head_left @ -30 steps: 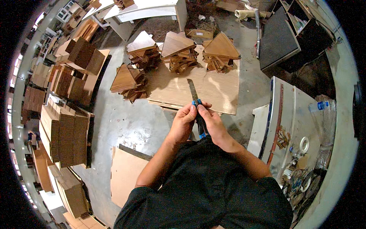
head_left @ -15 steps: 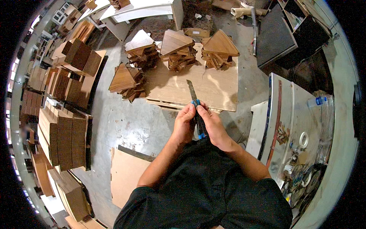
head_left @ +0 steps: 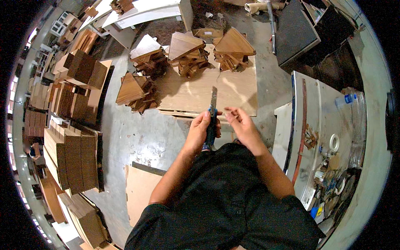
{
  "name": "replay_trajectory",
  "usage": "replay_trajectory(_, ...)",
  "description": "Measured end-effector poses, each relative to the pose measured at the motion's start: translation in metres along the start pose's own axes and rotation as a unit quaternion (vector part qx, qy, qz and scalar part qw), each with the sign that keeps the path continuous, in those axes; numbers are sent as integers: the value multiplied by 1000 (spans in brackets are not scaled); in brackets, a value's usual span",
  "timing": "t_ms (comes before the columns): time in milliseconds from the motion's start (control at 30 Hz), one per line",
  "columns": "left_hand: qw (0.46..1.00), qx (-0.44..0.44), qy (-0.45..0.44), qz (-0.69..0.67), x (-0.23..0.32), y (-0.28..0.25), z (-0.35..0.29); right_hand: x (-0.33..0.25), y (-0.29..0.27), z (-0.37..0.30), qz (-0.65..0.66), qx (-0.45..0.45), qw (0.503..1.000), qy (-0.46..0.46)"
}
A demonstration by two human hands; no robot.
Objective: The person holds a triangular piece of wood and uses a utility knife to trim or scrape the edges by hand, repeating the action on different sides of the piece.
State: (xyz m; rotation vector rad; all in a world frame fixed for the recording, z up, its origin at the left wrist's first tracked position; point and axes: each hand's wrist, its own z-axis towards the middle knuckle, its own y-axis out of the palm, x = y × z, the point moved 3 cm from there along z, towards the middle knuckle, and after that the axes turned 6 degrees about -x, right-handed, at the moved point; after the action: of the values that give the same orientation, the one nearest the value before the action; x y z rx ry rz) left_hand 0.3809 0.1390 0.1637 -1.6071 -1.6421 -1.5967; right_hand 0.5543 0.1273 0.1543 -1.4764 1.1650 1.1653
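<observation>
Gripping black-and-blue knife (head_left: 212, 119) with long grey blade (head_left: 214, 97) in left hand (head_left: 200, 131).
Found knife in view across near edge of pale rectangular wood-grain board (head_left: 233, 93). Observed right hand (head_left: 243, 128) near that edge with fingers loosely curled; cannot tell whether grasping anything. Noted brown triangular wooden panels (head_left: 185, 45) stacked along board's far and left sides.

Knife (head_left: 213, 110) before person (head_left: 208, 200), board (head_left: 187, 98) beyond, wood stacks (head_left: 233, 46) along its far side, panel piles (head_left: 79, 158) left, table (head_left: 327, 100) right
</observation>
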Motion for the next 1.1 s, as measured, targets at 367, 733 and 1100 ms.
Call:
replay_trajectory(367,990,-91,-95,41,2,23,-7,-6,-18,29,-11,-10,1000,-28)
replay_trajectory(733,988,-62,-55,128,-2,21,-13,-18,-5,13,75,31,996,33)
replay_trajectory(1100,983,-144,-21,108,7,22,-22,-31,-14,8,116,73,990,-22)
